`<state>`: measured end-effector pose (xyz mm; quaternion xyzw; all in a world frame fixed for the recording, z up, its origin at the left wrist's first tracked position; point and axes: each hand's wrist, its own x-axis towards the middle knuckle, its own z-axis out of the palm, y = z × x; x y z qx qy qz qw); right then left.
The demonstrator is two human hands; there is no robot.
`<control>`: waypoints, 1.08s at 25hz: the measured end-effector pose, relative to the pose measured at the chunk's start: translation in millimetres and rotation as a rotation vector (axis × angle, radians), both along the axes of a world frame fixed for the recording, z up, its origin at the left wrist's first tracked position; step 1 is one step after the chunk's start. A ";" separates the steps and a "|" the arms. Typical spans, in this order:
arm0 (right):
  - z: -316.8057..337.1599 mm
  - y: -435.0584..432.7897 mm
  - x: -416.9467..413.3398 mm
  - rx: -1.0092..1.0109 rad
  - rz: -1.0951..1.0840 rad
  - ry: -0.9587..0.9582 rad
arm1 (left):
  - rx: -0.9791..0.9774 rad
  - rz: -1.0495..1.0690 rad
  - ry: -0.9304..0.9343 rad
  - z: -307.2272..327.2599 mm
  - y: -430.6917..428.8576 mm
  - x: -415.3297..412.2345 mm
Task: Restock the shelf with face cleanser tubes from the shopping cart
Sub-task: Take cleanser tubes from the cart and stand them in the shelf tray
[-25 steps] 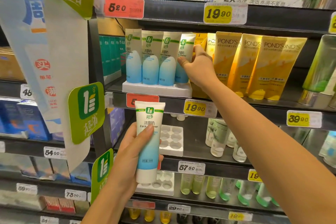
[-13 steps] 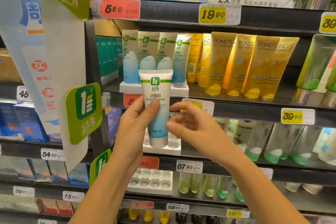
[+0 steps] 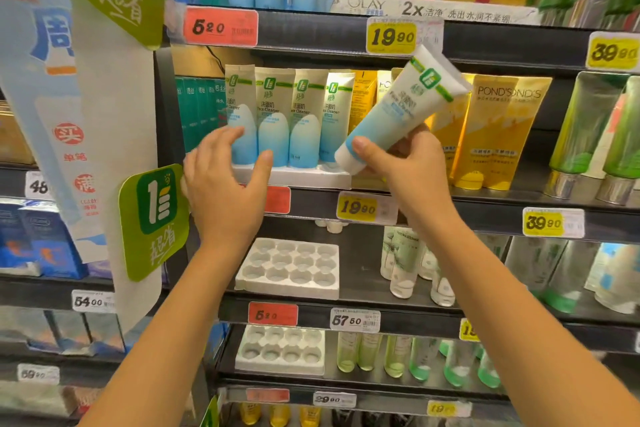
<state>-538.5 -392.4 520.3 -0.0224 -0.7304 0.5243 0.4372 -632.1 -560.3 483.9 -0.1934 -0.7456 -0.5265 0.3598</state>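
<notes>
Up at the middle shelf, the person's right hand grips a face cleanser tube by its white cap end, thumb across the front and fingers curled behind. The tube is held in the air, tilted with its crimped end up and to the right, in front of the yellow Pond's tubes and just beside the matching row of tubes. That row stands cap-down, four across, in a white foam tray. The left hand holds nothing. Its fingers are spread loose before the leftmost tube, though I cannot tell whether they touch it. The shopping cart is out of sight. To my eye this is the placing step: one tube is up at the shelf but not yet seated. The front row looks full, so the next move probably calls for turning the tube upright, cap down, and lowering it into a socket behind. The left hand could part or steady the front tubes so none topples. Whether a socket behind is free is hidden from where I stand.
</notes>
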 end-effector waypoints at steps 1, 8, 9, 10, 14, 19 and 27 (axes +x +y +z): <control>4.6 4.0 -6.6 0.014 -0.046 0.005 | -0.080 0.090 -0.016 -4.8 -1.8 -6.2; 0.7 7.3 -44.8 0.243 -0.110 -0.093 | -0.229 0.191 -0.103 -12.0 -1.6 -24.7; -1.7 6.2 -48.1 0.263 -0.092 -0.111 | -0.218 0.178 -0.108 -12.1 -1.5 -25.3; -3.6 5.5 -50.7 0.276 -0.078 -0.131 | -0.213 0.171 -0.107 -12.8 -1.6 -25.5; 0.5 10.2 -55.8 0.277 -0.147 -0.211 | -0.186 0.157 -0.104 -14.6 -0.5 -25.3; 3.8 8.6 -62.3 0.421 -0.156 -0.271 | -0.161 0.142 -0.102 -14.6 0.1 -25.8; 0.1 6.3 -61.0 0.500 -0.271 -0.118 | -0.132 0.128 -0.109 -16.5 2.0 -29.1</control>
